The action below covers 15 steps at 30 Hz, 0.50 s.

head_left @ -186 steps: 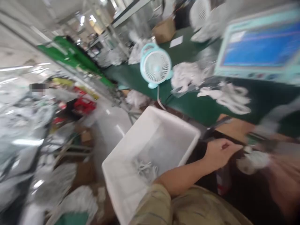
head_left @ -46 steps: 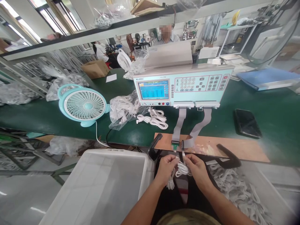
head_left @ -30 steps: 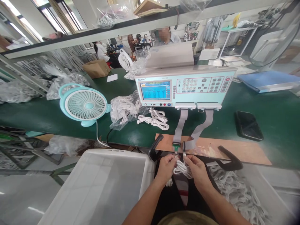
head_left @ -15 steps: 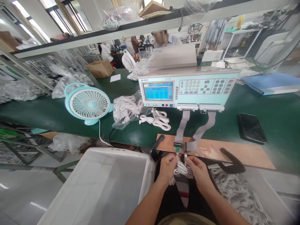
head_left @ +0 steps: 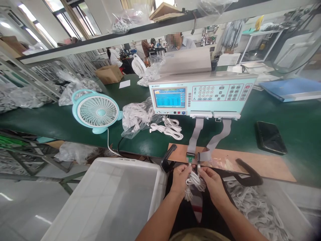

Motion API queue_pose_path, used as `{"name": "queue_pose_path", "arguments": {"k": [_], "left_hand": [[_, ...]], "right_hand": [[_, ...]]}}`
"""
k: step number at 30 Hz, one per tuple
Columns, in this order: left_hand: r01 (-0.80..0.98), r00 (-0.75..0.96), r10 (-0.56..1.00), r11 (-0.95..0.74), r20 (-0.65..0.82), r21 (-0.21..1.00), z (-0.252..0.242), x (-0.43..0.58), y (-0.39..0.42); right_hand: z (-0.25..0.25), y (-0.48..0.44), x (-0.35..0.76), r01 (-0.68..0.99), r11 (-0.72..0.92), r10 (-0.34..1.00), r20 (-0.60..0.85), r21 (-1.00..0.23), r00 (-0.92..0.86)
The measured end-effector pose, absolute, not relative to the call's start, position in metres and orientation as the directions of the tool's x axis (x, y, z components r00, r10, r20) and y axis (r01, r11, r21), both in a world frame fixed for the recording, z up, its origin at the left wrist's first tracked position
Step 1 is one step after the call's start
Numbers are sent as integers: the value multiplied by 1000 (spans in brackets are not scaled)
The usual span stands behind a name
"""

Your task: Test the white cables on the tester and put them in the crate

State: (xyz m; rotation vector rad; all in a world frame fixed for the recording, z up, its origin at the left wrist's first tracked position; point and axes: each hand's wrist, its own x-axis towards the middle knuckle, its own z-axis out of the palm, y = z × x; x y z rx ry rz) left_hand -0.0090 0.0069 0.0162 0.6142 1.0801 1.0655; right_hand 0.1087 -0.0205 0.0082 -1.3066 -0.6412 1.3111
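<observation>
A bundled white cable hangs between my two hands at the bench's front edge. My left hand pinches one of its end connectors, which meets the small green circuit board. My right hand grips the other end connector at the dark socket beside it. Grey ribbon cables run from these sockets up to the cable tester, whose blue screen is lit. Whether the plugs are fully seated I cannot tell.
Coiled white cables and a bagged bundle lie left of the tester. A turquoise fan, a phone and clamps are around. A white bin stands left, heaped cables right. A person sits opposite.
Both hands stay at the sockets, still gripping the cable ends. The screen's upper line of large text is gone. The view has shifted slightly.
</observation>
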Motion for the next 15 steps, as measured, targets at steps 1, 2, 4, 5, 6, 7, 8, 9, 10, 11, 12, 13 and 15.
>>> {"name": "queue_pose_path", "arguments": {"k": [1,2,4,5,6,7,8,9,10,11,12,13,15], "left_hand": [[-376,90,916,395,-391,838,15,-10,7],[-366,95,919,390,-383,845,15,-10,8],[-355,92,925,377,-369,856,13,-11,7],[-357,86,926,373,-367,857,13,-10,7],[-364,79,925,374,-372,853,12,-9,6],[-378,73,921,380,-382,844,11,-8,5],[-395,66,916,387,-395,833,11,-7,4],[-413,62,911,395,-407,821,10,-6,3],[-428,62,909,398,-413,811,9,-5,3],[-438,64,908,399,-415,805,9,-4,2],[-444,69,908,398,-412,803,8,-4,2],[-443,75,911,395,-406,804,7,-4,2],[-424,83,916,389,-393,818,4,-5,3]], "right_hand": [[8,-21,109,-322,-231,921,-313,-918,232],[8,-21,109,-323,-230,922,-312,-918,230],[9,-21,108,-323,-224,923,-306,-919,232],[9,-21,108,-329,-221,923,-306,-918,233],[10,-21,108,-339,-219,923,-307,-915,234],[10,-21,108,-352,-218,922,-310,-910,233],[11,-21,108,-363,-220,920,-316,-905,231],[12,-21,108,-371,-224,918,-323,-901,231],[13,-21,108,-373,-229,915,-330,-899,231],[13,-21,108,-371,-237,914,-335,-898,227],[13,-20,108,-368,-243,915,-338,-897,219],[12,-20,108,-367,-249,918,-339,-896,205],[10,-19,108,-366,-248,929,-327,-897,174]]}}
